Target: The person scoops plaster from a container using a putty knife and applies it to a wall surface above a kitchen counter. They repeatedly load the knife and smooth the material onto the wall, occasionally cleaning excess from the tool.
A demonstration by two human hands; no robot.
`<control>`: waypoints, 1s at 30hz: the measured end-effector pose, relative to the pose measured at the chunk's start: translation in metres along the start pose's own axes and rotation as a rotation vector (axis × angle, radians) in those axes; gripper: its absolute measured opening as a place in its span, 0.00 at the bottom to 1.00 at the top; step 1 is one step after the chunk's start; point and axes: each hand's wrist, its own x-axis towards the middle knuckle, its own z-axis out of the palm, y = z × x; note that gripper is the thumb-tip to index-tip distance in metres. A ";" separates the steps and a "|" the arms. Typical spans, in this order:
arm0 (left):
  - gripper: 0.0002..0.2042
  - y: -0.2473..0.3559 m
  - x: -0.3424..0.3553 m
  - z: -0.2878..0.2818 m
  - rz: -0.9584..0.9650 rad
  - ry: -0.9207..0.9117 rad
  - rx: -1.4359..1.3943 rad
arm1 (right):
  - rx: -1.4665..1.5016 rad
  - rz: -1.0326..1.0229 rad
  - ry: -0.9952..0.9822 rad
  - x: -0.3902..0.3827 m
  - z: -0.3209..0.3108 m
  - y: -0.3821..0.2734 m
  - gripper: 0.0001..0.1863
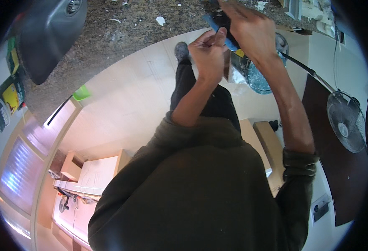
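Near the top of the view, both hands meet at a small black and blue piece [220, 21], whose kind I cannot make out. My left hand [209, 58] is closed, fingers curled and thumb raised against the piece's lower left side. From the right, my right hand [253, 35] grips the same piece, its fingers bent over the upper part and partly cut off by the top edge. The piece is held beside the front edge of a brown speckled worktop [125, 31], which has white flecks on it.
A dark grey moulded casing [52, 37] with a round fitting rests at the worktop's left. Beyond my right forearm are a large bluish bottle [259, 79] and a fan [345, 121]. Cardboard boxes [269, 142] stand by my right side; a green container [82, 93] is at left.
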 end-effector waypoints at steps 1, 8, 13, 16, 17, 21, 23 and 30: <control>0.10 0.001 0.001 -0.003 -0.034 0.019 0.053 | 0.048 0.094 0.024 -0.008 0.001 0.005 0.21; 0.10 0.011 -0.002 -0.003 -0.028 -0.023 0.043 | -0.091 -0.020 0.126 -0.035 0.006 -0.002 0.23; 0.06 0.007 0.001 -0.001 0.035 -0.052 -0.047 | -0.112 -0.091 0.085 -0.030 0.017 -0.002 0.21; 0.05 -0.001 0.007 -0.014 0.083 -0.161 0.047 | -0.177 -0.120 0.076 -0.026 0.018 -0.009 0.21; 0.05 0.002 0.005 -0.013 0.088 -0.165 0.077 | -0.202 -0.126 0.077 -0.025 0.020 -0.012 0.21; 0.05 0.007 0.001 -0.011 0.155 -0.158 0.155 | -0.245 -0.125 0.067 -0.025 0.022 -0.015 0.20; 0.06 0.006 0.000 -0.008 0.153 -0.122 0.100 | -0.254 -0.090 0.056 -0.021 0.021 -0.021 0.20; 0.07 0.004 0.002 -0.004 0.083 -0.085 -0.071 | -0.138 0.023 0.023 -0.017 0.014 -0.026 0.19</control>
